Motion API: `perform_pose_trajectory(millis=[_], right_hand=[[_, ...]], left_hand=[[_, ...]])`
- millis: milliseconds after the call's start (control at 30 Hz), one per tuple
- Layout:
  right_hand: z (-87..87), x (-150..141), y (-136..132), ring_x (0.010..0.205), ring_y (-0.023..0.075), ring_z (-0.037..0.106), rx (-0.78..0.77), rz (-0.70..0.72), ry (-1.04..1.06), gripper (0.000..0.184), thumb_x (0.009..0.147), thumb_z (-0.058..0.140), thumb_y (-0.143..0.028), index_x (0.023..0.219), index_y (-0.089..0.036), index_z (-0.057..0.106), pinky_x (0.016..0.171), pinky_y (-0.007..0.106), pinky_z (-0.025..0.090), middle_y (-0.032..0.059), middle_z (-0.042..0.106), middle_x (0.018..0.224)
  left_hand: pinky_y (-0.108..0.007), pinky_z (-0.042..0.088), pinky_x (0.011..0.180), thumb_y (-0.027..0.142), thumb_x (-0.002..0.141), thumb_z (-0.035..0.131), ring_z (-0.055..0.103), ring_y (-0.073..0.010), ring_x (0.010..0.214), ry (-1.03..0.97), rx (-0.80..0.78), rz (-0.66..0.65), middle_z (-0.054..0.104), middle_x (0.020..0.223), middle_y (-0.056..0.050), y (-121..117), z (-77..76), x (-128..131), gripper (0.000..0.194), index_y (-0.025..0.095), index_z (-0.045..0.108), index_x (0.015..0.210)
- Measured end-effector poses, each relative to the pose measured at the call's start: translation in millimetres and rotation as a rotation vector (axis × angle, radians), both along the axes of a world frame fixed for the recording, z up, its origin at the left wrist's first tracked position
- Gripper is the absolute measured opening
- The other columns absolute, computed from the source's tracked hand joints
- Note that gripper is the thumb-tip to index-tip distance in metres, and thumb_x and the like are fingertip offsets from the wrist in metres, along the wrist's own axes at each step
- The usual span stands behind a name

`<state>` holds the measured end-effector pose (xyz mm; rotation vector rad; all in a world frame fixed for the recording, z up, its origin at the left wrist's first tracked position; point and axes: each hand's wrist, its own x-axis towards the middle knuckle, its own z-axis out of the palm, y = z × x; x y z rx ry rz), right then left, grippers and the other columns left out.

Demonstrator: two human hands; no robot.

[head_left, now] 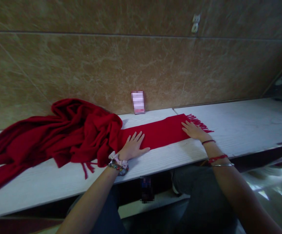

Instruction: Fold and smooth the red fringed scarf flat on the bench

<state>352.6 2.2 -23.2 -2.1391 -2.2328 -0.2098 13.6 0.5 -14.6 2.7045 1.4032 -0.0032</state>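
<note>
A red fringed scarf (162, 131) stretches along the white tabletop. Its right part lies flat as a smooth strip ending in a fringe, while the left part is bunched in a loose, crumpled heap. My left hand (133, 147) rests with spread fingers on the strip, just right of the heap. Near the fringed end, my right hand (193, 130) lies flat with its fingers on the cloth. Neither hand grips the fabric. Part of the scarf beneath both hands is hidden.
Behind the narrow white tabletop (240, 117) rises a brown tiled wall (102, 65). A small blurred card or phone (138, 102) leans against it. A white hook (195, 23) is fixed higher up. My legs are under the table's front edge.
</note>
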Motion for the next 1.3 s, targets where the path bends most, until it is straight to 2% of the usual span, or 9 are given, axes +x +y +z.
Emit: perform_pose_trajectory(millis=[100,267,367,500,633,800,933,1067,1300], right_hand=[[5.7,-16,-1,0.130,0.0335,0.024,0.037,-0.042,0.018,0.049,0.091,0.028,-0.034,0.134,-0.014,0.037,0.097,0.058,0.029,0.0162,0.030,0.142],[7.9,-83,-11,0.132,0.0296,0.019,0.059,0.361,0.065,0.050,0.092,0.025,-0.037,0.138,-0.019,0.029,0.099,0.054,0.028,0.0109,0.023,0.146],[4.2,-99,-10,0.132,0.0300,0.021,-0.014,0.447,0.036,0.049,0.092,0.027,-0.039,0.137,-0.021,0.032,0.100,0.056,0.026,0.0096,0.028,0.144],[6.4,-73,1,0.132,0.0293,0.022,-0.080,0.326,0.018,0.045,0.092,0.027,-0.036,0.134,-0.023,0.036,0.099,0.059,0.024,0.0090,0.031,0.143],[9.9,-26,12,0.131,0.0280,0.023,-0.124,0.055,0.114,0.046,0.092,0.026,-0.036,0.136,-0.024,0.032,0.100,0.056,0.025,0.0075,0.026,0.145],[7.7,-4,16,0.132,0.0293,0.022,0.004,-0.080,0.123,0.047,0.091,0.027,-0.033,0.133,-0.015,0.037,0.101,0.054,0.026,0.0153,0.031,0.142],[14.8,-47,4,0.131,0.0284,0.023,0.140,0.132,0.159,0.049,0.091,0.027,-0.035,0.133,-0.012,0.037,0.102,0.051,0.025,0.0167,0.031,0.141],[18.7,-109,-13,0.134,0.0267,0.016,0.075,0.495,0.163,0.052,0.091,0.029,-0.041,0.137,-0.017,0.032,0.104,0.050,0.021,0.0118,0.025,0.145],[5.9,-135,-13,0.134,0.0287,0.013,-0.231,0.532,0.163,0.055,0.091,0.027,-0.047,0.139,-0.021,0.027,0.103,0.056,0.018,0.0111,0.021,0.146]], left_hand=[[-0.047,0.013,0.107,0.065,0.081,0.029,0.009,-0.0305,0.134,-0.020,0.002,0.002,0.016,0.147,-0.011,-1,0.6,1,0.079,0.012,0.020,0.140],[-0.048,0.016,0.106,0.056,0.087,0.025,0.010,-0.0284,0.135,-0.062,0.063,0.011,0.016,0.147,-0.007,-3,1.7,6,0.064,0.020,0.023,0.140],[-0.050,0.016,0.105,0.054,0.088,0.027,0.012,-0.0309,0.134,-0.007,0.051,0.043,0.017,0.147,-0.007,-3,1.1,9,0.060,0.022,0.026,0.139],[-0.050,0.016,0.105,0.054,0.088,0.027,0.013,-0.0314,0.133,0.027,0.042,0.043,0.018,0.147,-0.007,-2,0.1,8,0.060,0.022,0.026,0.139],[-0.050,0.016,0.105,0.054,0.088,0.026,0.013,-0.0312,0.134,0.021,0.039,0.039,0.017,0.147,-0.007,-2,-0.2,8,0.060,0.022,0.025,0.139],[-0.049,0.016,0.106,0.055,0.088,0.025,0.013,-0.0302,0.134,0.022,0.037,0.043,0.017,0.147,-0.006,-2,-1.0,8,0.060,0.023,0.025,0.139],[-0.049,0.016,0.105,0.054,0.088,0.026,0.013,-0.0304,0.134,0.015,0.049,0.043,0.018,0.147,-0.007,-2,-1.9,7,0.059,0.023,0.026,0.139],[-0.050,0.016,0.105,0.054,0.088,0.026,0.013,-0.0307,0.134,-0.008,0.046,0.041,0.018,0.147,-0.008,-2,-1.5,7,0.060,0.021,0.026,0.139],[-0.050,0.019,0.104,0.055,0.088,0.027,0.015,-0.0297,0.134,-0.019,0.023,0.064,0.019,0.146,-0.009,-4,0.7,6,0.063,0.018,0.025,0.139]])
